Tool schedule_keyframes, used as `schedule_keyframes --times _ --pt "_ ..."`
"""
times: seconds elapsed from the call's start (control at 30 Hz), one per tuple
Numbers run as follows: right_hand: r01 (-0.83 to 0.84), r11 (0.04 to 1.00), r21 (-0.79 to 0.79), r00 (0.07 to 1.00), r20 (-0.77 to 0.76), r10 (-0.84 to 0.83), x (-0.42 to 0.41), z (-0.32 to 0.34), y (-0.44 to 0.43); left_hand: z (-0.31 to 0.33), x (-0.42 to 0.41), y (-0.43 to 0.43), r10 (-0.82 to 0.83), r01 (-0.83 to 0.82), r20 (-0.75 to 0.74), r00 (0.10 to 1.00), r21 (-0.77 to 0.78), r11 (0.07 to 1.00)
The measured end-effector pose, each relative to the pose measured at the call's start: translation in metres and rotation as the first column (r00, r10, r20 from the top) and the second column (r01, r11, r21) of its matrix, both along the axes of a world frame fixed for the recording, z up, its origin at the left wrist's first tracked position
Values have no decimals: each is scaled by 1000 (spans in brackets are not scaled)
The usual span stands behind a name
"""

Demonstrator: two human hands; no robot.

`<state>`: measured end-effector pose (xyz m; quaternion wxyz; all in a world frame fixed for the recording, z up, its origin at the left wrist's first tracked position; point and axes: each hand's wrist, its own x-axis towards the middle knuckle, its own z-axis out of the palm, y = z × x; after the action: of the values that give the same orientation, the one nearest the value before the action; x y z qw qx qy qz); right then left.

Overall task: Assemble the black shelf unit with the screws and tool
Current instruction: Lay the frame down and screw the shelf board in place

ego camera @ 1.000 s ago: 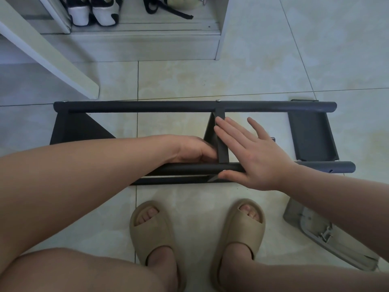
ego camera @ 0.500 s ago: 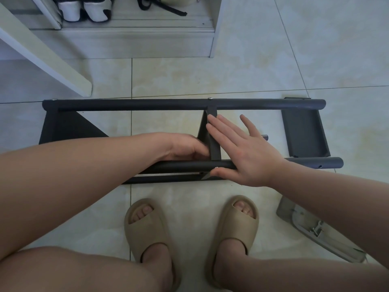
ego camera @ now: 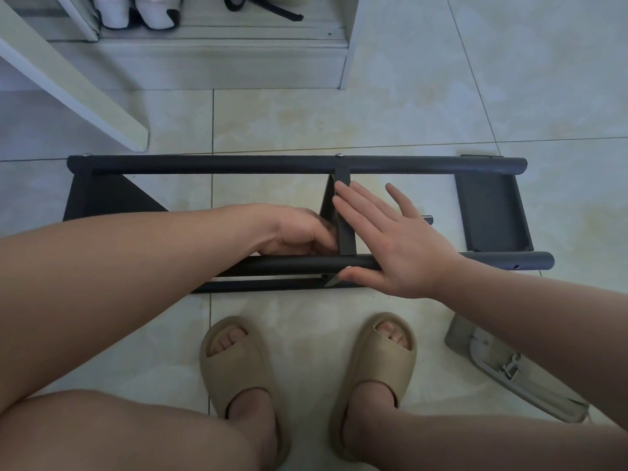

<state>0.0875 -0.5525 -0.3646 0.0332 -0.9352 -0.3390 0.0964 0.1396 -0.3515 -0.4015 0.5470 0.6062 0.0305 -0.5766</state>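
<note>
On a pale tiled floor (ego camera: 407, 96), the black shelf unit (ego camera: 258, 163) lies on its side just ahead of a person's sandalled feet (ego camera: 238, 365). Its middle crosspiece (ego camera: 345, 229) meets the near tube (ego camera: 299, 264) at a screw (ego camera: 348, 267). The right hand (ego camera: 397, 244) lies spread flat, fingers on the crosspiece and thumb under the tube, pinching nothing. The left hand (ego camera: 299, 231) curls against the crosspiece; whether it holds anything cannot be told. Likely the joint is being squared: the crosspiece should sit flush and the frame be held firm before tightening. A grey case (ego camera: 509, 372) lies to the right, a white cabinet (ego camera: 221, 62) beyond.
</note>
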Motion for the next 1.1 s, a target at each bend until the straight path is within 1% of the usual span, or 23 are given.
schedule_keyframes --times 0.13,0.23,0.3,0.5,0.73,1.1 --pt "1 1000 -5 1000 5 -1 0 -1 -1 0 1 0 -9 9 -30 1000 -1 1000" --pt "-1 1000 1 1000 10 1 0 -2 -1 1 2 1 -80 82 -68 994 27 996" --pt "-2 1000 1 1000 18 2 0 -2 -1 1 3 1 -97 101 -86 992 56 993" --pt "-1 1000 -4 1000 13 1 0 -2 0 8 8 -2 -140 145 -61 988 90 985" --pt "3 1000 13 1000 11 -4 0 -2 -1 10 10 -4 -122 124 -33 992 70 990" --pt "4 1000 15 1000 -5 -4 1 0 -1 3 6 0 -30 30 3 1000 -12 999"
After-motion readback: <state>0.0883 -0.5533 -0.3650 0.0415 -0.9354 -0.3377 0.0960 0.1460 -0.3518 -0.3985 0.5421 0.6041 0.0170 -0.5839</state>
